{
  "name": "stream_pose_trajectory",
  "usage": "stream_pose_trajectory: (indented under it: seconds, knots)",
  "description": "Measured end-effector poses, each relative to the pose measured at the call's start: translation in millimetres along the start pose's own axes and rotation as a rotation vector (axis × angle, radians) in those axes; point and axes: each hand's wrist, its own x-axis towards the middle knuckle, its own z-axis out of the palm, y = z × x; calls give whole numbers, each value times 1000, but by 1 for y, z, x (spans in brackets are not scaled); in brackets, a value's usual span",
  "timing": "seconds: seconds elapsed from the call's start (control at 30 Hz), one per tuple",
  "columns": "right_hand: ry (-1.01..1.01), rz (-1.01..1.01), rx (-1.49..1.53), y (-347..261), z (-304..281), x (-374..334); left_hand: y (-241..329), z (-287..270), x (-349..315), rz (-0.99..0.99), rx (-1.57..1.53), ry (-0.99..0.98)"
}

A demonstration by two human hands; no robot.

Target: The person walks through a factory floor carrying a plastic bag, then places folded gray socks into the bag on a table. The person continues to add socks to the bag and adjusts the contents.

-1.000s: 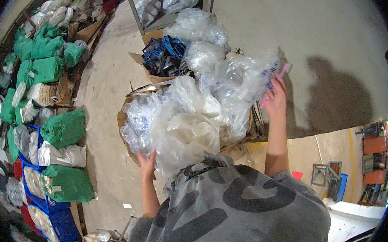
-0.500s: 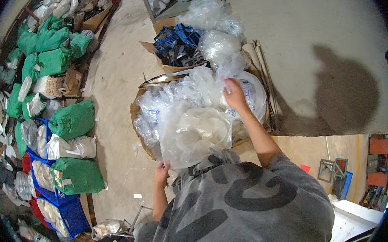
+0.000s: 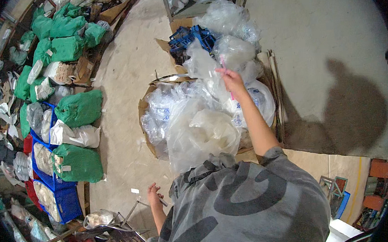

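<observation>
My right hand (image 3: 233, 82) is pinched on a pink strip (image 3: 223, 63); clear bag (image 3: 201, 64) just left of it, now up against the blue plastic parts (image 3: 205, 38). My left hand (image 3: 154, 196) has dropped off the translucent bag (image 3: 184, 135), half-curled, contents unclear: right's working alone.

Wide head-worn fisheye view, near and downward
</observation>
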Motion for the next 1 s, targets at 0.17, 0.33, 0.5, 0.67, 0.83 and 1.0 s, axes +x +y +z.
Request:
stream_pose_trajectory:
  seconds: [0.17, 0.33, 0.5, 0.67, 0.83, 1.0]
  knots:
    - [-67, -230, 559, -126, -52, -73, 72, 58, 5, 273, 111, -144]
    - [-134, -304, 937, -163, -98, -156, 182, 172, -56, 583, 203, -419]
    - [-183, -290, 943, -146, -96, -228, 231, 262, -160, 925, 150, -1021]
    - [222, -354, 503, -131, -87, -263, 211, 300, -196, 992, 241, -887]
    - [815, -655, -105, -114, -106, -281, 192, 258, -162, 671, -36, -504]
    - [818, -628, -59, -91, -109, -300, 169, 197, -144, 649, -243, -302]
